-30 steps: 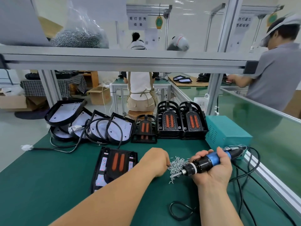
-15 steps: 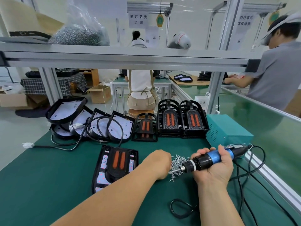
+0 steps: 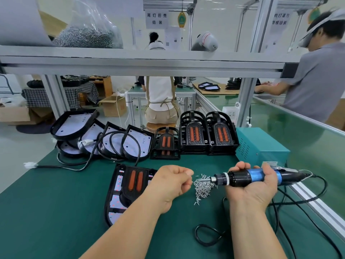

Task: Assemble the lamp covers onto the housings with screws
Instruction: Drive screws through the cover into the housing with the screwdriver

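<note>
Where the matte green bench mat (image 3: pixel 46 212) lies nearest the person, one lamp cover (image 3: pixel 135 181) of glossy black plastic with two orange oblong lenses sits on its housing (image 3: pixel 113 202), a flat black D-shaped tray lined with a white board. The long axis of the pair runs away from the person, rounded end near, square end far and leaning a little right. To its right, between the hands, small bright metal screws (image 3: pixel 202 189) lie in a loose heap on the mat. The left hand (image 3: pixel 171 182) is just left of the heap, fingers curled under, thumb against forefinger; whether it pinches a screw cannot be told. The right hand (image 3: pixel 250 186), palm up, grips the electric screwdriver (image 3: pixel 242 177), a black cylinder with a blue band and white collar. It lies nearly level, left to right, its bit tip pointing left over the heap. At the far edge stand stacked covers (image 3: pixel 194 135), ribbed black with orange lenses. Left of them are spare housings (image 3: pixel 115 141), overlapped and looped with black cable. To the right is a teal metal box (image 3: pixel 261 144) with a louvred side.
</note>
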